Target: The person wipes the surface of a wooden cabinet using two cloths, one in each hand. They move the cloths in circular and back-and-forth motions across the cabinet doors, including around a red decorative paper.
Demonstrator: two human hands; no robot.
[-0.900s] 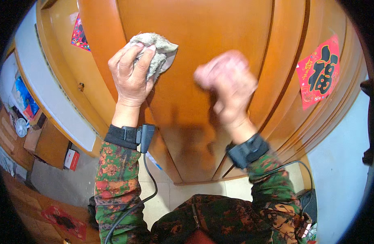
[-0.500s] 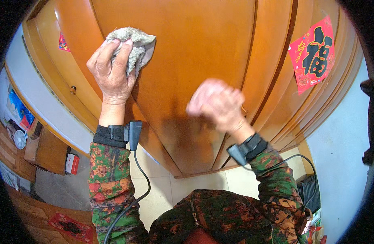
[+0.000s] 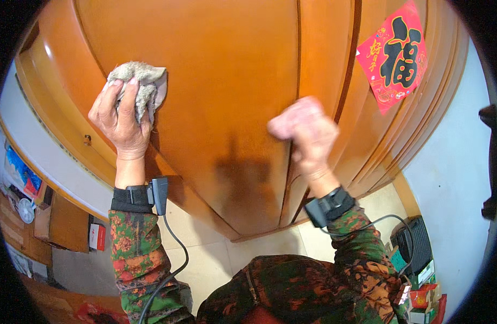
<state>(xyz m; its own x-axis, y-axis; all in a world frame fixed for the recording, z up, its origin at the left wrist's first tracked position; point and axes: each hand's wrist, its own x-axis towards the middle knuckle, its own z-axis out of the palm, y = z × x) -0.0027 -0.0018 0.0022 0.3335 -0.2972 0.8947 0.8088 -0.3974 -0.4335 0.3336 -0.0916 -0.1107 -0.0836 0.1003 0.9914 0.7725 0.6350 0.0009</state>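
Observation:
A tall orange-brown wooden door panel fills the middle of the view. My left hand is closed on a fluffy grey cloth, held against the panel's left side. Over by the panel's right edge, my right hand grips a pink cloth; hand and cloth are smeared by motion. Whether the pink cloth touches the wood I cannot tell. Both wrists carry black straps with small cabled boxes.
A red diamond-shaped paper sticks to the wood at the right. A small knob juts out on the left. Cardboard boxes stand at the lower left. A white wall and a black slatted object are at the right.
In the picture, my left hand with the grey cloth has shifted left and down, while my right hand with the pink cloth has moved right. The whole view has shifted too.

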